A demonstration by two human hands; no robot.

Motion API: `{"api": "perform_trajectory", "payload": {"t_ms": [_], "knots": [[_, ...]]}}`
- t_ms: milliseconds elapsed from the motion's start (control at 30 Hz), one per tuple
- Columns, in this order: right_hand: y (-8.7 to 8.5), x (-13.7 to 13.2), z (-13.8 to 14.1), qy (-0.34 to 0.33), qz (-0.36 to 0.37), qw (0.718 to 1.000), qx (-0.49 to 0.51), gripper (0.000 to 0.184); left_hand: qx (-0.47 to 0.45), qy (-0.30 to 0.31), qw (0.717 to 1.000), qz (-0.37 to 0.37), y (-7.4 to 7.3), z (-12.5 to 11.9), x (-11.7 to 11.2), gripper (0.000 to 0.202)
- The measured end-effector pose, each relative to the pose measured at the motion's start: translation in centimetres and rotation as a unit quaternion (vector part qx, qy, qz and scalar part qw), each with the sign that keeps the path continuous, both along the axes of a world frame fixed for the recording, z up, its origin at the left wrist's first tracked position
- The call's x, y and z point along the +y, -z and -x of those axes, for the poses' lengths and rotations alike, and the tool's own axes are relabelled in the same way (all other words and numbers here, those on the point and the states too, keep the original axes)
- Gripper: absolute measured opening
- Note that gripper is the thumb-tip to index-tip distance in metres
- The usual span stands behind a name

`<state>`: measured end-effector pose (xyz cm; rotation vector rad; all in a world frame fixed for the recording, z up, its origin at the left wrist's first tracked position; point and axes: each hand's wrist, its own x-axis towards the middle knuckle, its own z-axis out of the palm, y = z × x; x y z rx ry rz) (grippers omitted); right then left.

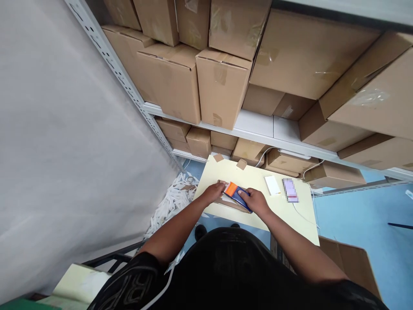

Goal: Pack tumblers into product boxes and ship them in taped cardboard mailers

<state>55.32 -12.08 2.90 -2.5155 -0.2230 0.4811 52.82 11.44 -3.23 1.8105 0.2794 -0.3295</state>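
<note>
A flat blue and orange packet [238,194] is held at its right side by my right hand [257,202], thumb on top and fingers underneath. My left hand [214,193] is closed, its fingertips pinched together beside the orange end of the packet. Whether they grip the packet, something white by its end or the cardboard edge is too small to tell. Below both hands lies a shallow brown cardboard piece [232,204], perhaps an open box, near the front edge of the pale yellow table [284,219]. The packet partly covers it.
A white box [272,185] and a phone [291,190] with a cable lie on the table's right. Small cardboard scraps [241,164] sit at its back edge. Behind stands a shelf of cartons [222,86]. White paper strips [171,202] are heaped on the floor at left.
</note>
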Motion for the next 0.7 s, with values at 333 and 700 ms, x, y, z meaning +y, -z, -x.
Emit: {"api": "perform_trajectory", "payload": {"t_ms": [333, 700], "knots": [[1.0, 3.2, -1.1, -0.054, 0.084, 0.995, -0.011, 0.059, 0.099, -0.11, 0.964, 0.223, 0.0, 0.1, 0.8, 0.051], [1.5, 2.9, -1.5, -0.069, 0.073, 0.995, -0.002, 0.061, -0.005, -0.084, 0.996, 0.019, 0.8, 0.1, 0.3, 0.041]]}}
